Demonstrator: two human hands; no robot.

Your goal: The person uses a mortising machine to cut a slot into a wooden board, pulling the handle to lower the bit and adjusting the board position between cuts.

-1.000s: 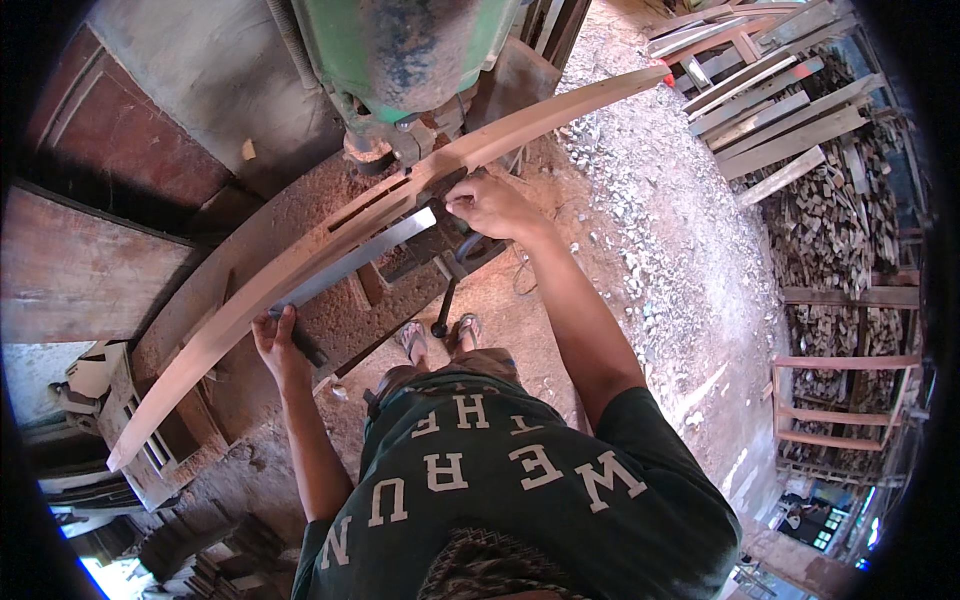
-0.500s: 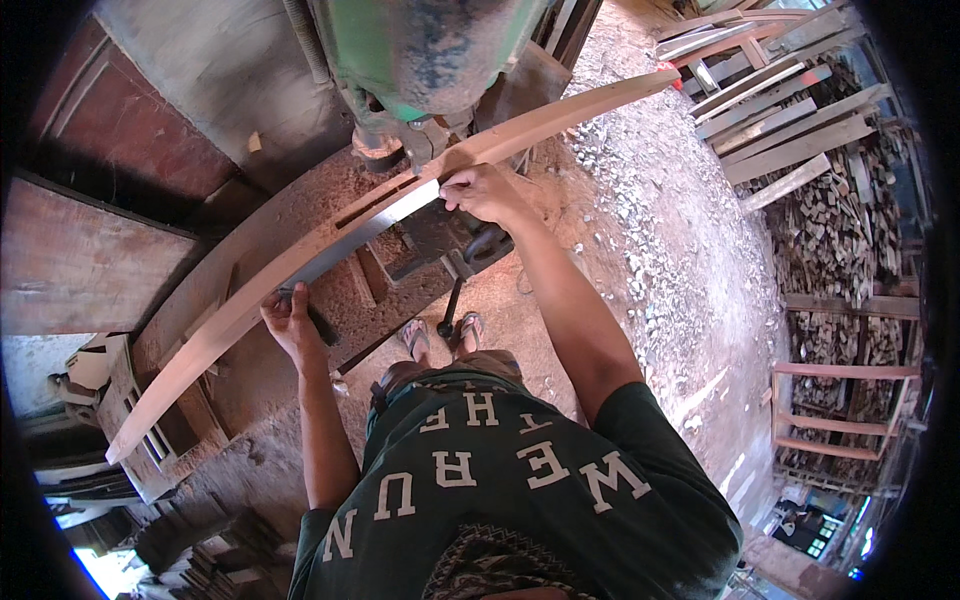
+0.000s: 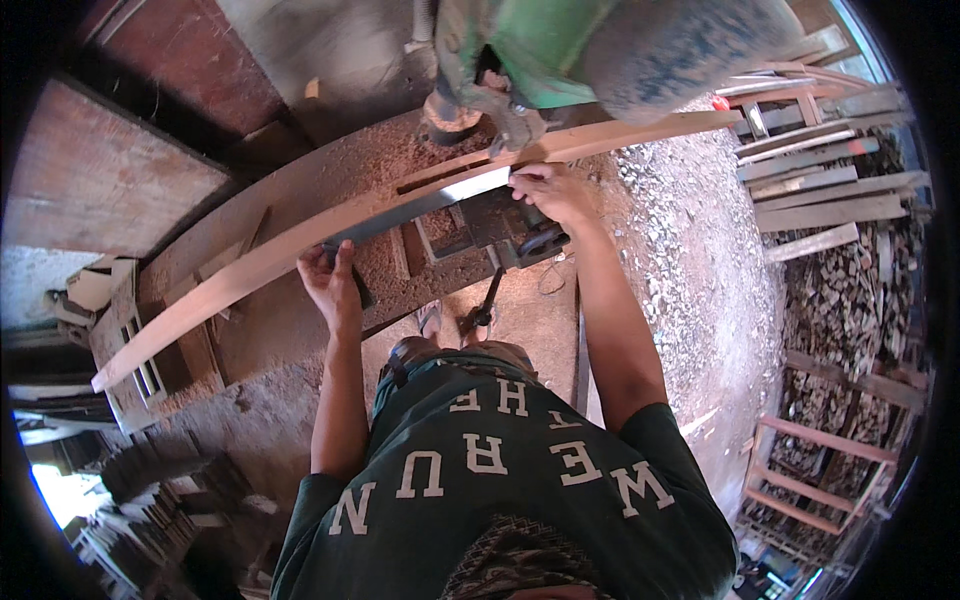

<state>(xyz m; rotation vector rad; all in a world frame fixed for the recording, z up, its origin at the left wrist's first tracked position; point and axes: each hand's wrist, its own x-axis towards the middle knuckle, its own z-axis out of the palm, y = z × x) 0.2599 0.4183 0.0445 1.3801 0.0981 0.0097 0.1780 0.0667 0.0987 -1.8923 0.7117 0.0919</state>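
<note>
A long, slightly curved wooden plank (image 3: 270, 259) lies across the machine table, with a dark narrow slot along its upper face. Flat against its near side runs a shiny metal strip (image 3: 420, 203). My left hand (image 3: 332, 285) is closed at the plank's near edge by the strip's left end, thumb upward. My right hand (image 3: 553, 193) pinches at the near edge by the strip's other end, its fingertips partly hidden. Whether the fingers also grip the strip cannot be told. Above the plank, close to my right hand, stands the tool head (image 3: 512, 125) of a green machine (image 3: 545, 50).
Sawdust covers the machine table (image 3: 385, 150). A black lever handle (image 3: 487, 300) sticks out toward my legs. Wood chips (image 3: 690, 240) cover the floor at the right, beside stacked boards (image 3: 830, 210) and a wooden frame (image 3: 825, 450). Large panels (image 3: 110, 175) lean at the left.
My view has turned, so machine, plank and hands appear farther right. Both hands keep about the same places along the plank, and the slot looks little changed against the tool head.
</note>
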